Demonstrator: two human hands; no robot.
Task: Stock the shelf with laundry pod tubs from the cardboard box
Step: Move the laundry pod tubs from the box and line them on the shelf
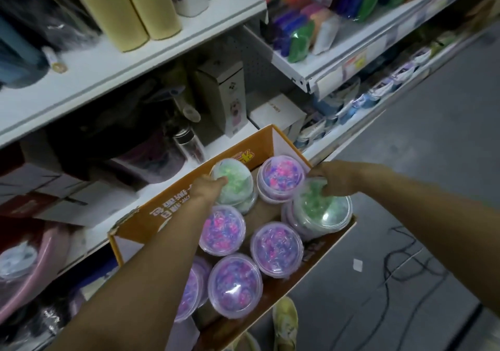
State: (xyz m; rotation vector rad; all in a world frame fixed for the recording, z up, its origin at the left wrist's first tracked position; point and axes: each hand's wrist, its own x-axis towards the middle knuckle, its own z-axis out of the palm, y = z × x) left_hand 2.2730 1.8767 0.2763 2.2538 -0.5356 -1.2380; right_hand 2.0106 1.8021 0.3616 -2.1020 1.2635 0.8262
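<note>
An open orange cardboard box [162, 212] sits low in front of the shelving and holds several clear round tubs of laundry pods. My left hand [207, 187] grips the near edge of a green-pod tub [234, 179] at the box's far left. My right hand [334, 180] curls over the far rim of another green-pod tub [322, 210] on the box's right side. A pink-and-purple tub [281, 174] stands between them. More pink-and-purple tubs [276, 248] fill the near part of the box.
White shelves [130, 61] run along the left and back, packed with yellow rolls [127, 7], boxes, a clear bottle [189, 145] and coloured packets [300, 34]. A grey floor with dark scribbles [405, 256] lies to the right. A shoe [285, 321] shows below the box.
</note>
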